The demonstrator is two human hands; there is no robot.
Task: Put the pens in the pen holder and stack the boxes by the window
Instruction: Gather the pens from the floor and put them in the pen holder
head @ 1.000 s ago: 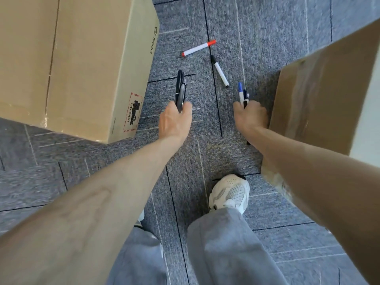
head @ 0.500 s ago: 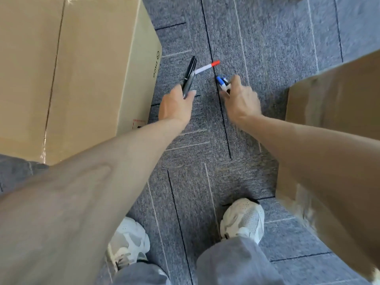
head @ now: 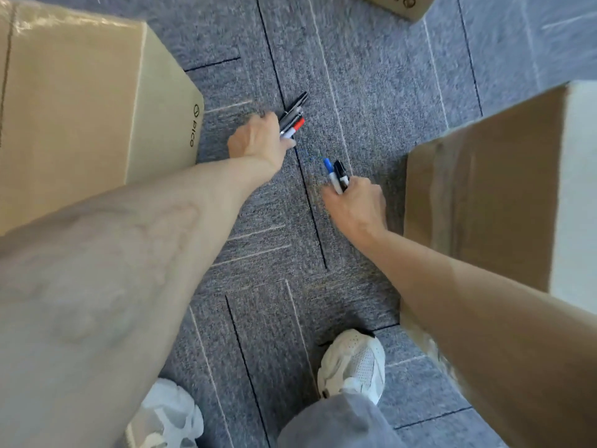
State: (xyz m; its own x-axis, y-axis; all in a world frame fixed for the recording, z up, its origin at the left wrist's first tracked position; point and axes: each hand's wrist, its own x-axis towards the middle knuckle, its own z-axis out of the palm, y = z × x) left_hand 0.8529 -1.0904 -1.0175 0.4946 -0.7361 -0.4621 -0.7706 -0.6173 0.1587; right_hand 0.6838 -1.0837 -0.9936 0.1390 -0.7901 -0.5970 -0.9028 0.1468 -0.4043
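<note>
My left hand point(head: 256, 139) is closed around a bunch of pens point(head: 292, 116): black ones and a white marker with a red cap, their tips pointing up and right. My right hand point(head: 357, 205) grips two markers point(head: 336, 173), one blue-capped and one black-capped, sticking up from the fist. Both hands hover low over the grey carpet point(head: 371, 92). A large cardboard box point(head: 80, 101) stands at the left, another cardboard box point(head: 484, 189) at the right. No pen holder is in view.
The corner of a third cardboard box point(head: 400, 4) shows at the top edge. My two white shoes point(head: 352, 360) and grey trouser legs are at the bottom, between the boxes. Carpet lies between the two big boxes.
My left hand has picked up the red-capped marker, which lay on the carpet. My right hand took the black-capped marker and pulled back toward me and to the right.
</note>
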